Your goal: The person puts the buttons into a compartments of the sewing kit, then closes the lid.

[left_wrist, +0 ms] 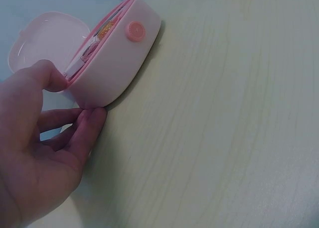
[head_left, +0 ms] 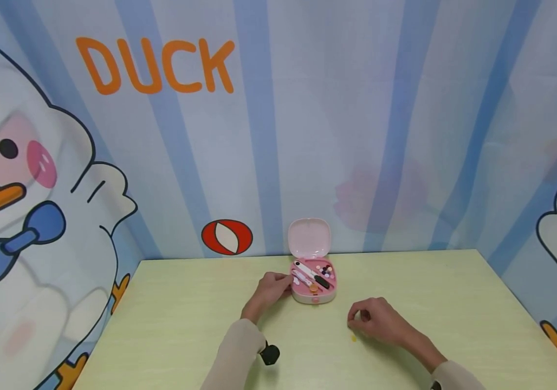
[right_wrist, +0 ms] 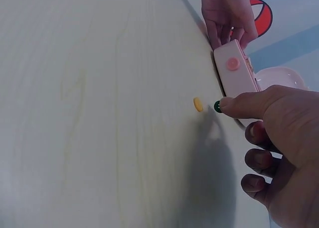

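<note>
An open pink sewing kit box [head_left: 303,298] stands near the back of the table, its lid [head_left: 309,238] raised. My left hand [head_left: 270,290] grips its left side, the thumb over the rim and the other fingers low against the wall. Inside lie a slim tool with a black end [head_left: 322,281], an orange item [head_left: 313,288] and several small buttons [head_left: 326,270]. To the right and nearer, my right hand [head_left: 378,319] pinches a green button [right_wrist: 217,106] just above the table. Beside it a yellow button [right_wrist: 198,104] is on the tabletop.
The pale wood-grain table [head_left: 171,325] ends at a printed fabric backdrop [head_left: 317,108] right behind the box. A round black object [head_left: 270,355] sits at the left sleeve's cuff. Table surface lies between the box and the right hand.
</note>
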`<action>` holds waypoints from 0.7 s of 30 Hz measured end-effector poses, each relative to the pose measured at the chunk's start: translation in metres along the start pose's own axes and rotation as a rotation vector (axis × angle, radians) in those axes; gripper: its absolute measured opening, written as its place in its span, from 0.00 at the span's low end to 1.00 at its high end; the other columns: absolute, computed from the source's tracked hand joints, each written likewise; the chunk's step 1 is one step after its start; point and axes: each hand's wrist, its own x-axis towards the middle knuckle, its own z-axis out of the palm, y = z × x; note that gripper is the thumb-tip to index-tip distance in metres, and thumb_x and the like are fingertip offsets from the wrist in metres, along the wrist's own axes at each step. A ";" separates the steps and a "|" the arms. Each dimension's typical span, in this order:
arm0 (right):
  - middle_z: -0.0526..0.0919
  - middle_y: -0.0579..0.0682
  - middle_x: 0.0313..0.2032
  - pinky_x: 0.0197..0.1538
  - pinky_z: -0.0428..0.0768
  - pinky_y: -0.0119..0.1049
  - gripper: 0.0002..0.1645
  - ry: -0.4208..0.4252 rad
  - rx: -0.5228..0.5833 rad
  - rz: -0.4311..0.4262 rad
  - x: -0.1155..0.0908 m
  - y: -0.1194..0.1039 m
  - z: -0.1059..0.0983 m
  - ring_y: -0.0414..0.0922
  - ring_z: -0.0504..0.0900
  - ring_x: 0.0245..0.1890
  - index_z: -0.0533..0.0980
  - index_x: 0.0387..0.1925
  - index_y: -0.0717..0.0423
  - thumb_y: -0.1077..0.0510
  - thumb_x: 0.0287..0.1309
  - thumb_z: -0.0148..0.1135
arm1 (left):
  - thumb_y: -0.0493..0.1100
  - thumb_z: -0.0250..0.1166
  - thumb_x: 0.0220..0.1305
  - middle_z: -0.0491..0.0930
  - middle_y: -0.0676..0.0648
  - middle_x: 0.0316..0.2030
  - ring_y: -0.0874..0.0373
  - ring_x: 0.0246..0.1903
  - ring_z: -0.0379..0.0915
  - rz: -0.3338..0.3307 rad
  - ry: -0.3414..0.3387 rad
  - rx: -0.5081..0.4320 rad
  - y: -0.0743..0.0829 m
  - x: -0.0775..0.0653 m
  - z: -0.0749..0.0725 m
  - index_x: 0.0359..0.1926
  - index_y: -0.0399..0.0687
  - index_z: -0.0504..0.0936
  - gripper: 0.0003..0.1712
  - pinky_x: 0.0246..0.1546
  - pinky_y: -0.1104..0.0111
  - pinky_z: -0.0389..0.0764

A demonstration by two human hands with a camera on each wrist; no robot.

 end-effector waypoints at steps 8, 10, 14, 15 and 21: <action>0.74 0.37 0.20 0.27 0.67 0.29 0.04 0.028 -0.018 -0.034 0.014 -0.007 -0.008 0.32 0.67 0.21 0.86 0.32 0.49 0.61 0.63 0.72 | 0.49 0.60 0.77 0.85 0.44 0.47 0.55 0.44 0.82 0.001 0.003 0.009 0.000 0.000 0.000 0.60 0.31 0.82 0.25 0.54 0.62 0.84; 0.73 0.37 0.20 0.27 0.66 0.29 0.04 0.036 -0.017 -0.043 0.018 -0.010 -0.012 0.32 0.66 0.21 0.86 0.33 0.50 0.62 0.62 0.72 | 0.49 0.60 0.77 0.85 0.44 0.47 0.55 0.44 0.82 0.000 0.003 0.013 0.000 0.001 0.001 0.60 0.31 0.82 0.25 0.54 0.62 0.84; 0.71 0.38 0.19 0.25 0.63 0.28 0.02 0.056 -0.014 -0.043 0.028 -0.014 -0.019 0.33 0.65 0.20 0.86 0.33 0.52 0.62 0.62 0.73 | 0.50 0.60 0.77 0.85 0.44 0.47 0.56 0.44 0.81 -0.002 0.003 0.015 -0.001 0.001 0.001 0.60 0.32 0.82 0.25 0.54 0.62 0.84; 0.71 0.38 0.19 0.25 0.63 0.28 0.01 0.061 -0.013 -0.038 0.030 -0.014 -0.021 0.33 0.65 0.20 0.86 0.34 0.53 0.61 0.61 0.73 | 0.50 0.60 0.77 0.85 0.44 0.47 0.56 0.44 0.82 -0.003 0.004 0.015 -0.001 0.001 0.001 0.60 0.31 0.82 0.25 0.54 0.62 0.84; 0.70 0.40 0.18 0.26 0.64 0.29 0.03 0.095 -0.008 -0.007 0.046 -0.017 -0.030 0.36 0.66 0.20 0.87 0.36 0.56 0.60 0.62 0.73 | 0.49 0.60 0.77 0.85 0.44 0.46 0.56 0.44 0.81 -0.006 0.006 0.017 0.000 0.001 0.001 0.60 0.32 0.82 0.25 0.53 0.62 0.84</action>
